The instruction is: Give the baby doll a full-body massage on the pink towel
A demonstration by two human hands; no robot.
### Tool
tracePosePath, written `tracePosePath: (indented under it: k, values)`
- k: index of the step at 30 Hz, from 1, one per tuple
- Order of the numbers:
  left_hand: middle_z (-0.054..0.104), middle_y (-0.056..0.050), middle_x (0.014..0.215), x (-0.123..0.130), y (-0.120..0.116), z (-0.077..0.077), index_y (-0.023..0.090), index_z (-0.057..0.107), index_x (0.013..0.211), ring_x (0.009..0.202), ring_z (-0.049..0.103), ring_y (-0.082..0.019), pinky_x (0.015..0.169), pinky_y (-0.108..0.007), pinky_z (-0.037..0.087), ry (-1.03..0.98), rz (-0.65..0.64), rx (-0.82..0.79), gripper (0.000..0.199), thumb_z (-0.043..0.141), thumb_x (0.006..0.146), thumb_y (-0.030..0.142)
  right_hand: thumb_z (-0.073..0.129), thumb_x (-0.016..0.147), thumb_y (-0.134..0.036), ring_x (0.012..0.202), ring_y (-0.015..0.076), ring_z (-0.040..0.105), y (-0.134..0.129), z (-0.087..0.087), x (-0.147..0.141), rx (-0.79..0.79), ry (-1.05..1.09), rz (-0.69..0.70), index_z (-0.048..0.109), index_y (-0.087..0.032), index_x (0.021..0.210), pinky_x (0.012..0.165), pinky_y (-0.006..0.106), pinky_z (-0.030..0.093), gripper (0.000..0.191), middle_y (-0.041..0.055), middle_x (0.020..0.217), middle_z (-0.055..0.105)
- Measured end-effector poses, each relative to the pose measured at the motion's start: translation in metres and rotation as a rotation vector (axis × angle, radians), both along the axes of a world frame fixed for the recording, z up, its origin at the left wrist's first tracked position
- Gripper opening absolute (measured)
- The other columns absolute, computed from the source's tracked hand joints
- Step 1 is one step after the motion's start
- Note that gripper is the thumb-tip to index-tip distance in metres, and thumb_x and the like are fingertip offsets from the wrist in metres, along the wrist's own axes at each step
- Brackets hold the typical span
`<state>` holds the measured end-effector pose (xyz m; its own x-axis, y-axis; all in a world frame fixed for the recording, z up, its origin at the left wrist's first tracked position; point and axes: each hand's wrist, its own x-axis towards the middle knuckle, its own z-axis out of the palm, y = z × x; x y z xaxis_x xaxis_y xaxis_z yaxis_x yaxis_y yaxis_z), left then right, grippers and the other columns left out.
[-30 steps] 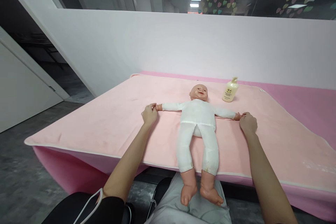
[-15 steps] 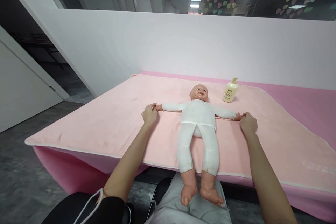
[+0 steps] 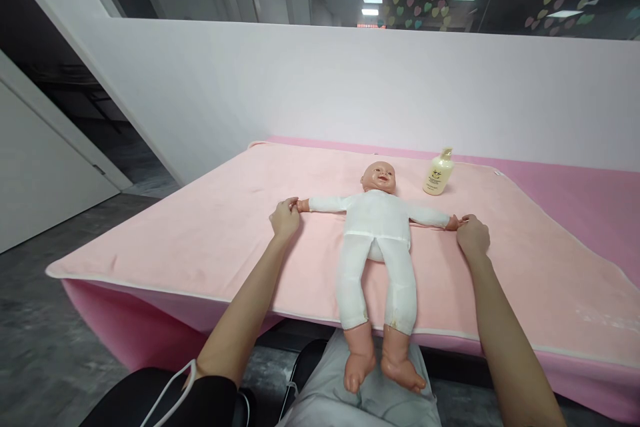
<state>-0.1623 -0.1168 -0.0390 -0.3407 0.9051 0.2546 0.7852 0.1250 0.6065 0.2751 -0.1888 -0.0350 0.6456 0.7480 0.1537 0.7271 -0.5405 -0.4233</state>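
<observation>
A baby doll (image 3: 379,227) with a white cloth body lies on its back on the pink blanket (image 3: 200,233), arms stretched out to both sides. Its feet hang past the blanket's front edge, over my lap. My left hand (image 3: 285,217) is closed on the doll's hand at the left. At the right, my right hand (image 3: 473,236) grips the doll's other hand between the fingers. A pale yellow pump bottle (image 3: 438,172) stands beyond the doll's arm, to the right of its head.
A white partition (image 3: 350,87) rises behind the table, with a dark window above it. Pink cloth (image 3: 590,207) covers the table under the blanket. A white cable (image 3: 175,390) hangs near my left elbow. At the far left is a white door (image 3: 45,160).
</observation>
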Motion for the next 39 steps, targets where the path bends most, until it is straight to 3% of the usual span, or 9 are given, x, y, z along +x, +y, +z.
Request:
tracePosePath:
  k: [39]
  values:
    - [0.059,-0.011,0.118,0.0011,-0.0008,0.0029,0.019,0.058,0.116,0.112,0.053,-0.026,0.095,-0.042,0.038,0.024,-0.002,-0.013,0.039,0.036,0.084,0.02,0.038,0.084,-0.02,0.098,0.0267,0.053,0.001,0.0,0.0009,0.005,0.022,-0.014,0.058,-0.016,0.109,0.069,0.034,0.041,0.033,0.015,0.101,0.062]
